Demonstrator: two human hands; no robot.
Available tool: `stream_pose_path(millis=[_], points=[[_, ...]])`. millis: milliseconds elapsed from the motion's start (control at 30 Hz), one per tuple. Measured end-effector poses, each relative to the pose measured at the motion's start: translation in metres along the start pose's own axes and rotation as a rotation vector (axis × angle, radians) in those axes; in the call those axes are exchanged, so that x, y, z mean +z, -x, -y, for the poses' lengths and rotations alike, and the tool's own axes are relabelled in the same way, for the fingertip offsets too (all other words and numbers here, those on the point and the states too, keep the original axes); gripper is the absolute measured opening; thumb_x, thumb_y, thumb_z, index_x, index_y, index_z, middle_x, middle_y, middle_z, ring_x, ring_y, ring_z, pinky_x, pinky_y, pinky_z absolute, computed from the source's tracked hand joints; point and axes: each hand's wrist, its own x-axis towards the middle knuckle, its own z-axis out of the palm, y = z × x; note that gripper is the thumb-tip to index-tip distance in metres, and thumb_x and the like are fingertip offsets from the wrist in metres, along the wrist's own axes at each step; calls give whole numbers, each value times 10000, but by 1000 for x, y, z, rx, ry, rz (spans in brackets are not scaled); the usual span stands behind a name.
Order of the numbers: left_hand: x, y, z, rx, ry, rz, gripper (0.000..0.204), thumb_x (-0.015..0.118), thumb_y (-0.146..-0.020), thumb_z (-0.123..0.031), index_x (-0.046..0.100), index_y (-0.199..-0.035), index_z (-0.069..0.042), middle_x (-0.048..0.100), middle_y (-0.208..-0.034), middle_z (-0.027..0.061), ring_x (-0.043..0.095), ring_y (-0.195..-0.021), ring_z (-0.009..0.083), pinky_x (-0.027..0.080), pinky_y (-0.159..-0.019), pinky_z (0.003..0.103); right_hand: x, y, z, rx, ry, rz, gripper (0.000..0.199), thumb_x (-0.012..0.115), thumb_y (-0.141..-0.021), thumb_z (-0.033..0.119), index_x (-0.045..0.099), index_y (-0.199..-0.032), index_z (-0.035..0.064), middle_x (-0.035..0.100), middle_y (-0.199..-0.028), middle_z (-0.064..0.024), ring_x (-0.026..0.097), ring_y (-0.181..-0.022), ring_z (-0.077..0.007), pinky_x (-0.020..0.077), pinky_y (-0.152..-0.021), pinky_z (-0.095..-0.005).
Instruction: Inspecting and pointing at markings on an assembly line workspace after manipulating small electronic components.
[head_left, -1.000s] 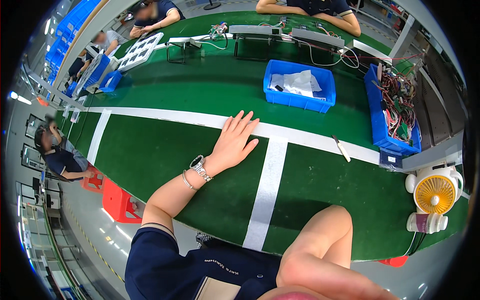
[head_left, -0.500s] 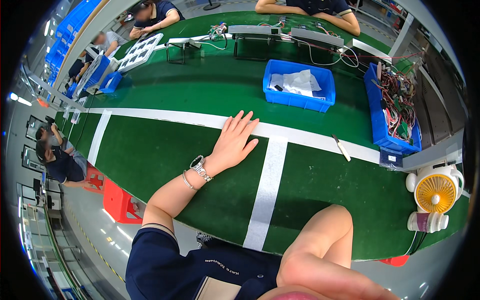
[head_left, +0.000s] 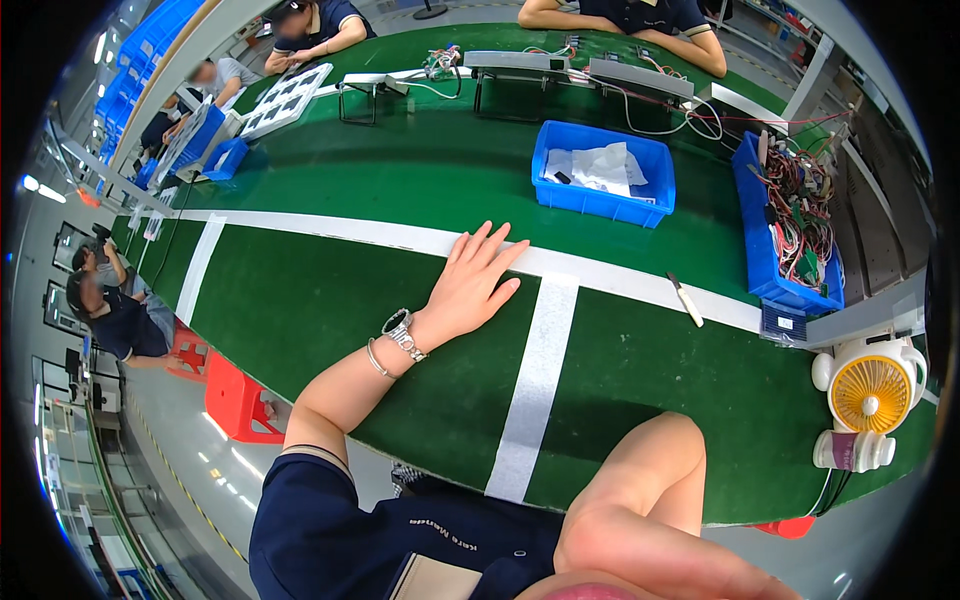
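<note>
My left hand [head_left: 470, 285] lies palm down on the green table [head_left: 350, 290], fingers spread and nothing held. Its fingertips rest across the long strip of white tape [head_left: 350, 232]. A metal watch [head_left: 402, 335] and a thin bracelet sit on that wrist. My right elbow is propped on the table, and the arm folds back toward me. My right hand [head_left: 665, 560] is bent close below the camera, its fingers hidden. Right of my left hand, apart from both hands, a small white-handled knife [head_left: 686, 302] lies across the tape.
Ahead stands a blue bin [head_left: 600, 208] holding white bags. Another blue bin [head_left: 765, 265] at right is full of wired circuit boards. A yellow-and-white fan [head_left: 870, 392] and a jar [head_left: 852, 451] stand at the right edge. Grey panels [head_left: 515, 62] line the back; people sit beyond.
The view has shifted very slightly. My left fingers are spread a little wider; both arms otherwise stay in place.
</note>
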Motion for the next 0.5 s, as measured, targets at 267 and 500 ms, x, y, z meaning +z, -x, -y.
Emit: stream_pose_path(millis=[267,500], points=[[2,-2,0,24,10,-12,533,563,-1032,-312,470,-1532,-154,351,-1630,176,277,-1526,393,197,-1241,546,-8,-3,10,97,17,75,308,469,-1064,379,567,-864,166,511,-642,-89,513,-609,-209,417,-585,-327],[2,-2,0,10,11,-2,537,556,-1034,-320,461,-1535,-153,350,-1630,176,270,-1528,393,190,-1244,546,-13,-6,10,115,-60,117,315,479,-1056,399,577,-865,169,513,-617,-101,500,-566,-219,408,-554,-339]])
